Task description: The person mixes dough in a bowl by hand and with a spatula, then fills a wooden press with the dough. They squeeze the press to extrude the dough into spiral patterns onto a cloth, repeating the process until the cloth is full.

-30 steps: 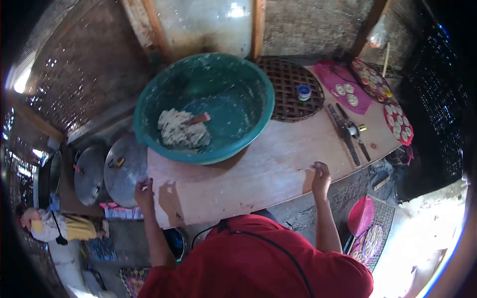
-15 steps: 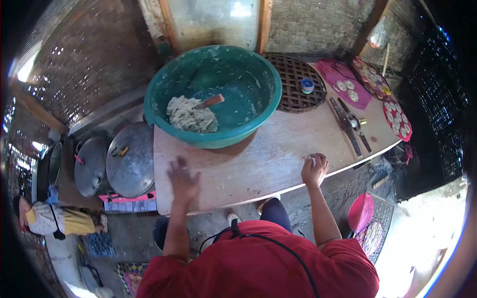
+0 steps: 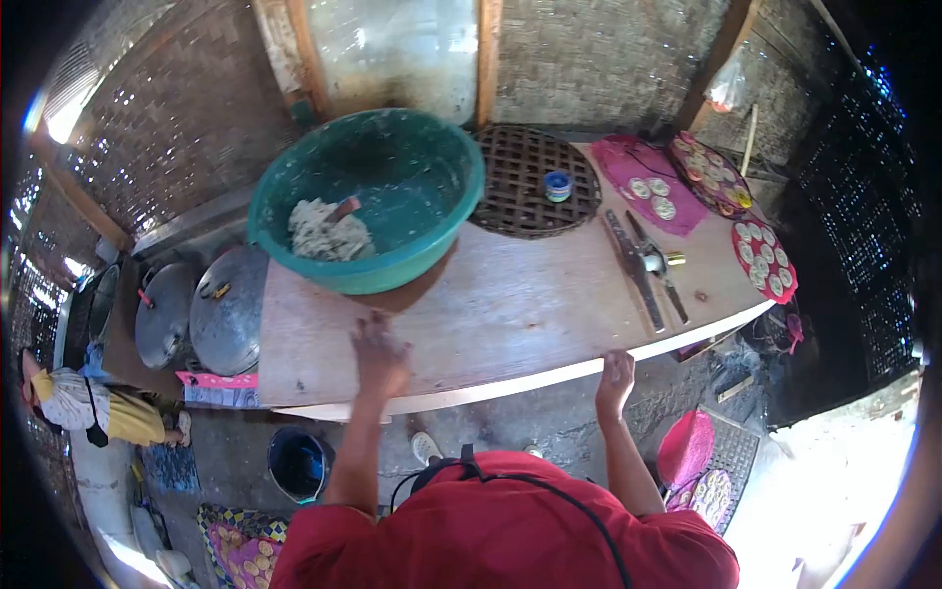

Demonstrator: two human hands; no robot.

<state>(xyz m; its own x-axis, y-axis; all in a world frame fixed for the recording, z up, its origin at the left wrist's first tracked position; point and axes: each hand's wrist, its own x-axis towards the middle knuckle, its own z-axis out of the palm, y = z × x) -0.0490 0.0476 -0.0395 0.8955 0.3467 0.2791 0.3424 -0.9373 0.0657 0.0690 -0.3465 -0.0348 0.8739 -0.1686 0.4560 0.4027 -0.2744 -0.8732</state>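
My left hand [image 3: 380, 355] is over the front part of the wooden table [image 3: 510, 314], fingers spread, holding nothing. My right hand [image 3: 614, 381] is at the table's front edge with its fingers curled in; whatever may be inside them is hidden. Beyond my left hand stands a large green basin [image 3: 392, 260]. A lump of pale dough [image 3: 329, 236] lies in it, with a wooden handle [image 3: 344, 208] sticking out. Past my right hand lies a tool with two long dark bars [image 3: 633, 270] and a metal cylinder [image 3: 655, 262].
A woven tray [image 3: 510, 196] carries a small blue-and-white tub [image 3: 557, 187]. Pale rounds rest on a pink sheet [image 3: 677, 219] and a red round mat [image 3: 738, 260]. Large lidded pots [image 3: 228, 314] stand at left, near another person [image 3: 93, 407]. A dark bucket [image 3: 299, 466] is on the floor.
My view has shifted, and my body stands farther back from the table. My left hand has moved rightward, away from the basin. My right hand has drawn back to the table's edge.
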